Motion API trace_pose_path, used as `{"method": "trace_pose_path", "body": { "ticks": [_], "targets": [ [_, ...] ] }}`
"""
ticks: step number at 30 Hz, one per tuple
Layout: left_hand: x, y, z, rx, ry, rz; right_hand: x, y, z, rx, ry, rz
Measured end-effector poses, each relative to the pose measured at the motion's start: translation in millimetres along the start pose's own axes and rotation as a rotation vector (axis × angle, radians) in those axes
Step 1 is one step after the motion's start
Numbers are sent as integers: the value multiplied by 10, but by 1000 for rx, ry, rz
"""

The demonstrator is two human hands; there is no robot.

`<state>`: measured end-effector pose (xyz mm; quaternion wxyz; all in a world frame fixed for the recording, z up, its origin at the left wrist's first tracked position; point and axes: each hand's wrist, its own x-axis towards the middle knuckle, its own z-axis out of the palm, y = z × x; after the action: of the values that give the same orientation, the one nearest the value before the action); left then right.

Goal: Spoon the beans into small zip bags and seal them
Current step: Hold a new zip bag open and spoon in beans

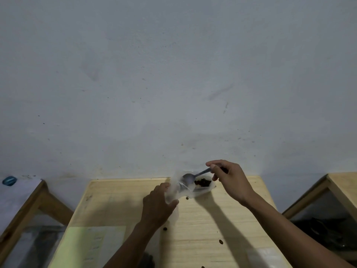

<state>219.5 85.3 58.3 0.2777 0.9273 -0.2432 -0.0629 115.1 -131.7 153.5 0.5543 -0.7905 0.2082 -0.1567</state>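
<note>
Your left hand grips one clear zip bag, held up with its mouth toward the spoon; your right hand pinches the handle of one spoon, whose bowl sits at the bag's opening. Just behind it, near the table's far edge, one white container holds dark beans. Four loose beans lie scattered on the wood. One pale green sheet rests at the near left corner, one flat empty bag at the near right.
</note>
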Motion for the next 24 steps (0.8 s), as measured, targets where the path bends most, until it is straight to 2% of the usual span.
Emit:
{"method": "trace_pose_path", "body": {
  "ticks": [7,12,15,18,24],
  "targets": [
    [-47,-20,-16,-24,4,-15,-51,-93,94,-74,-50,-166],
    [-89,-31,-29,-57,7,-28,-3,-133,66,46,100,-188],
    [-164,-33,-41,-139,16,-80,57,-70,20,194,249,-103],
    [-269,-86,-34,-193,3,-111,105,148,-26,305,344,61],
    [-391,-234,-31,-234,12,-170,-51,956,43,217,295,322]
  ]
}}
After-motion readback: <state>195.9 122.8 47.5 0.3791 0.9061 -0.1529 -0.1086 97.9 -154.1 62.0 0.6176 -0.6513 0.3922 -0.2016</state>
